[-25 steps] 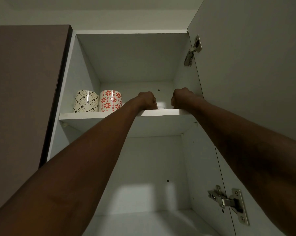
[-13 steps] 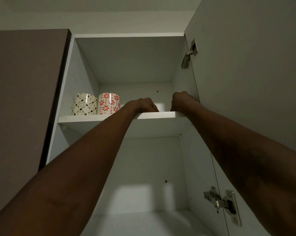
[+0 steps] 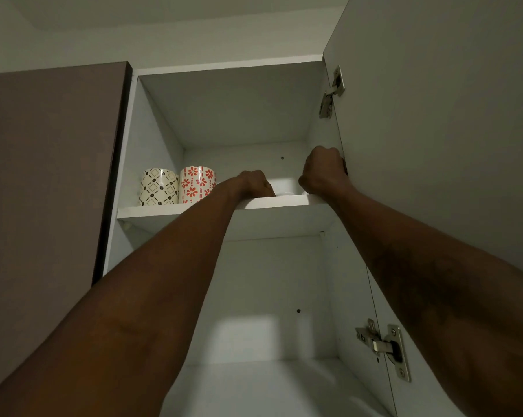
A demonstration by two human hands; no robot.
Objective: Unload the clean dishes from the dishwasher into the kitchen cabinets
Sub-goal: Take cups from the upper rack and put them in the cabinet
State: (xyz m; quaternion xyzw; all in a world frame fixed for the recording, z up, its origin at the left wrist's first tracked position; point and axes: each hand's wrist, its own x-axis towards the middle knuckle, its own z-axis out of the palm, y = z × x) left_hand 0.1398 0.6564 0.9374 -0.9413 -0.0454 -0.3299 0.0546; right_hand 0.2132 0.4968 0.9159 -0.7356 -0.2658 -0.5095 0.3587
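Note:
I look up into an open white wall cabinet. Both my arms reach onto its upper shelf (image 3: 284,201). A white dish (image 3: 285,191) sits low on the shelf between my hands, mostly hidden by the shelf edge. My left hand (image 3: 255,183) curls its fingers at the dish's left side. Right of the dish and higher, my right hand (image 3: 323,173) is raised against the cabinet's side wall, its fingers curled with nothing visible in them. Two patterned mugs stand at the shelf's left: a cream one with black diamonds (image 3: 158,186) and a white one with red flowers (image 3: 197,184).
The cabinet door (image 3: 434,130) stands open on the right, with metal hinges at top (image 3: 332,93) and bottom (image 3: 383,347). A closed dark brown cabinet door (image 3: 49,176) is on the left. The lower shelf (image 3: 269,383) lies below my arms.
My right hand has lifted up and away from the white dish toward the cabinet's side wall. My left hand stays at the dish. The view has tilted slightly.

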